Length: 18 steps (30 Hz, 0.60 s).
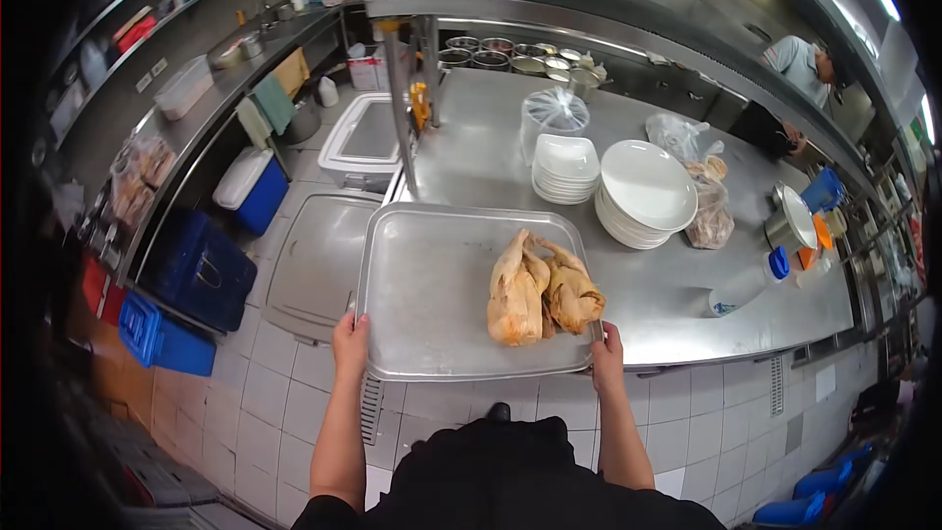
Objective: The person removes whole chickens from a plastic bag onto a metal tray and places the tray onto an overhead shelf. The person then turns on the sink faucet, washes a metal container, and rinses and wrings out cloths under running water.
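Observation:
A large metal tray (432, 285) is held level between my two hands, partly over the left end of the steel table. On its right half lie two pieces of cooked-looking poultry (517, 299), side by side. My left hand (350, 342) grips the tray's left edge near the front corner. At the right edge, my right hand (607, 348) is closed on the rim. Just beyond the tray stand a stack of square white bowls (566, 165) and a stack of round white plates (649, 186).
The steel table (471, 128) also bears plastic bags (708, 201), a clear bottle with a blue cap (751, 285) and a pot (791, 221). Lidded bins (319, 255) stand on the floor at left. Another person (800, 69) is behind the counter at upper right.

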{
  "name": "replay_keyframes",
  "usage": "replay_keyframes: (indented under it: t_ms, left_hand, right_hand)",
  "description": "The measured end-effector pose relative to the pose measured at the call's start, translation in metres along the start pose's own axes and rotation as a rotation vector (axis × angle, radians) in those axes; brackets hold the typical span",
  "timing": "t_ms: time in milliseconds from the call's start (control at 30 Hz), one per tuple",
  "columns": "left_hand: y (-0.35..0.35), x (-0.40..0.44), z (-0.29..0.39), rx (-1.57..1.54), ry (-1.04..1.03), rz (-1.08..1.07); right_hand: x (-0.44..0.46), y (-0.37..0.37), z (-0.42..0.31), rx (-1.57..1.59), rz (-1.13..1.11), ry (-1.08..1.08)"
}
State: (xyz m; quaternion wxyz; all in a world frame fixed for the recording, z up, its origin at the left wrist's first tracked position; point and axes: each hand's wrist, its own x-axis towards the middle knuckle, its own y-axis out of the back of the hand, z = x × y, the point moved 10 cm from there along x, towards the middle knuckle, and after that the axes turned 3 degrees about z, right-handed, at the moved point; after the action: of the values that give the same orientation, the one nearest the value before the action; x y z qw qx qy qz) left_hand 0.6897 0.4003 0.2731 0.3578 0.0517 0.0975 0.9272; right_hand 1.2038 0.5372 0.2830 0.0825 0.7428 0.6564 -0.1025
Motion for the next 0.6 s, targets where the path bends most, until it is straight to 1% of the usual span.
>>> replay_keyframes:
  t_ms: [67, 100, 167, 233, 300, 333, 367, 400, 433, 467, 500, 533, 567, 600]
  left_hand:
    - [0.034, -0.019, 0.026, 0.006, 0.07, 0.011]
    - [0.052, -0.027, 0.043, 0.002, 0.067, 0.022]
    - [0.087, -0.037, 0.089, -0.17, 0.039, 0.023]
    - [0.127, -0.052, 0.147, -0.18, 0.039, 0.052]
    - [0.17, -0.063, 0.186, -0.349, 0.106, 0.14]
    - [0.183, -0.068, 0.219, -0.507, 0.03, 0.055]
    - [0.201, -0.073, 0.25, -0.58, -0.075, 0.02]
    - [0.209, -0.081, 0.287, -0.738, -0.123, -0.085]
    - [0.222, -0.09, 0.322, -0.743, -0.198, -0.131]
    - [0.24, -0.093, 0.346, -0.775, -0.249, -0.16]
    - [0.281, -0.066, 0.336, -0.875, -0.239, -0.134]
    - [0.279, -0.087, 0.385, -0.901, -0.247, -0.082]
    - [0.291, -0.084, 0.414, -0.926, -0.302, -0.1]
    - [0.292, -0.088, 0.453, -0.835, -0.412, -0.307]
  right_hand:
    - [-0.016, -0.007, -0.012, 0.105, -0.053, 0.114]
    - [-0.029, -0.014, -0.028, 0.125, -0.067, 0.144]
    - [-0.061, -0.03, -0.073, 0.155, -0.098, 0.19]
    - [-0.084, -0.047, -0.112, 0.246, -0.161, 0.269]
    - [-0.107, -0.063, -0.156, 0.257, -0.193, 0.313]
    - [-0.12, -0.07, -0.181, 0.269, -0.211, 0.343]
    - [-0.131, -0.079, -0.206, 0.338, -0.249, 0.339]
    - [-0.141, -0.088, -0.234, 0.408, -0.285, 0.337]
    - [-0.155, -0.098, -0.262, 0.392, -0.347, 0.324]
    - [-0.166, -0.109, -0.29, 0.372, -0.41, 0.311]
    - [-0.172, -0.118, -0.318, 0.388, -0.492, 0.332]
    - [-0.176, -0.127, -0.346, 0.403, -0.575, 0.351]
    - [-0.173, -0.131, -0.376, 0.391, -0.601, 0.377]
    - [-0.171, -0.138, -0.405, 0.378, -0.628, 0.399]
